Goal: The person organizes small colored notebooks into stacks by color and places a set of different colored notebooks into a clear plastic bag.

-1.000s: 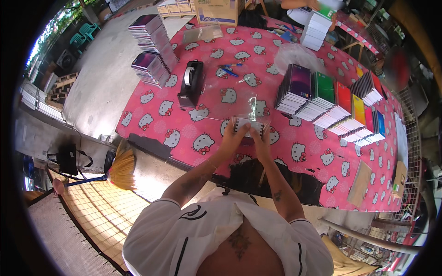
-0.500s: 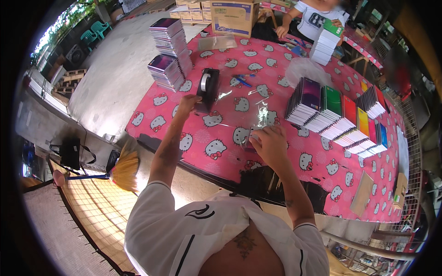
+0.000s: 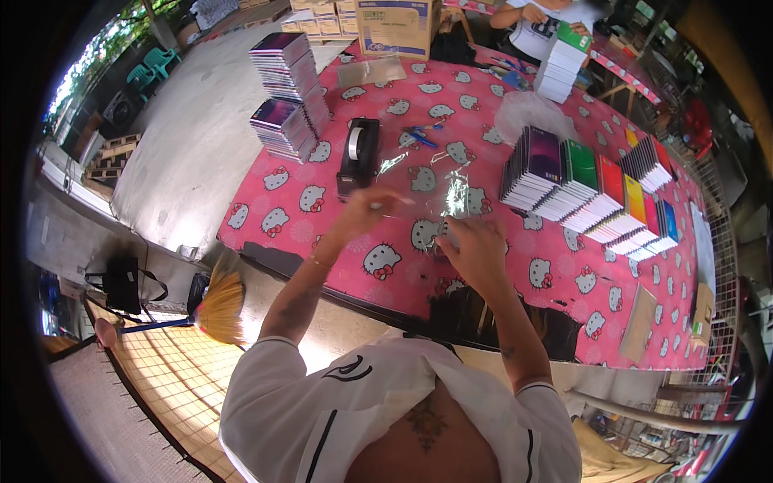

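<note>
My left hand [image 3: 366,211], smeared by motion, is above the table in front of a black tape dispenser [image 3: 358,157] with a pale roll. Its fingertips look pinched together, with something thin and pale at the tips that I cannot make out. A sheet of shiny clear plastic [image 3: 456,193] lies on the pink cartoon-print tablecloth [image 3: 382,259]. My right hand [image 3: 477,245] is curled down over the near part of this plastic, fingers bent and gripping it. What lies beneath that palm is mostly hidden.
Notebooks in several colours [image 3: 584,189] stand in rows at right. Dark-covered stacks [image 3: 286,88] rise at far left. Blue-handled scissors [image 3: 423,138] lie beyond the plastic. Across the table a person [image 3: 538,32] handles a tall green-topped stack [image 3: 561,68]. A cardboard box [image 3: 394,28] stands behind.
My left hand has left the tape dispenser and moved right, toward my right hand. My right hand stays on the clear plastic. The person opposite has raised a hand toward the stack.
</note>
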Demonstrator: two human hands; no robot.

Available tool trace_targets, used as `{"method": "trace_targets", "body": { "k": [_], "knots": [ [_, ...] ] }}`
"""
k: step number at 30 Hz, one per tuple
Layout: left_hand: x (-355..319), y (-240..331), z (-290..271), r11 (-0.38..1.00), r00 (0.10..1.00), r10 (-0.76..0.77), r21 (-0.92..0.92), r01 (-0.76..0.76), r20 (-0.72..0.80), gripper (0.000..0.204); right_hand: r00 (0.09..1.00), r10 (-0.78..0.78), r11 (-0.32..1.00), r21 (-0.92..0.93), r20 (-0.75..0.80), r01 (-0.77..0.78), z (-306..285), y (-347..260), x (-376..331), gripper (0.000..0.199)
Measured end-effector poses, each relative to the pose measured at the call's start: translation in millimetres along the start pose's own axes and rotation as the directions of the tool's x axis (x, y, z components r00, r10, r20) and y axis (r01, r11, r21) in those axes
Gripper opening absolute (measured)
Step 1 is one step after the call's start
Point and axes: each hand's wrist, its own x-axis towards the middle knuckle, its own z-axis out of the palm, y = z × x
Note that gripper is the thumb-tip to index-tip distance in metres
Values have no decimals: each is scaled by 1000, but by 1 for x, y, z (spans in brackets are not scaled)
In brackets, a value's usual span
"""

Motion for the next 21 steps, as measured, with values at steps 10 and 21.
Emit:
{"method": "trace_targets", "body": {
  "k": [10,21],
  "knots": [
    [46,35,30,982,918,178,2,-191,355,18,995,84,996,46,-52,-82,-39,14,3,43],
    [64,20,101,794,845,438,308,-523,306,37,997,-76,909,413,24,60,36,77,-50,57]
  ]
}}
